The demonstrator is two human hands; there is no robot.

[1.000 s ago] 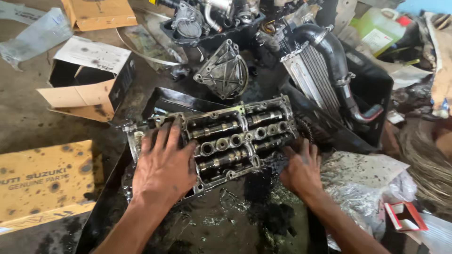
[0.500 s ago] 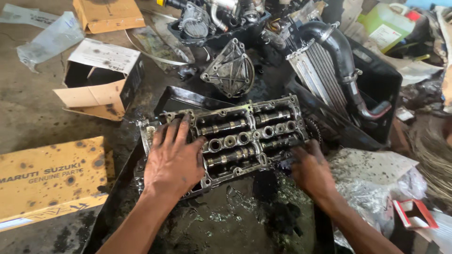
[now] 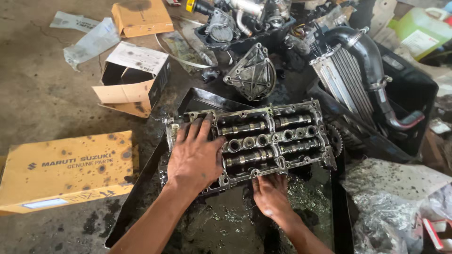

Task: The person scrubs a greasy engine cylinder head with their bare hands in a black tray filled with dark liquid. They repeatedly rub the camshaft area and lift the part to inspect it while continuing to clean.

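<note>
Two hands work on an oily cylinder head (image 3: 263, 138) lying in a black tray (image 3: 197, 101) at frame centre. The left hand (image 3: 195, 157) lies flat and spread on its left end; the right hand (image 3: 269, 193) grips its lower edge, fingers tucked underneath.

Soft daylight, sharp centre, dark oily middle

Even, diffuse light falls from above, leaving only faint shadows beside the open cardboard box (image 3: 134, 77). Wet oil in the black drain tray (image 3: 301, 197) throws small glints. The green jug (image 3: 421, 28) at the top right corner looks overexposed; edges bend slightly outward.
</note>
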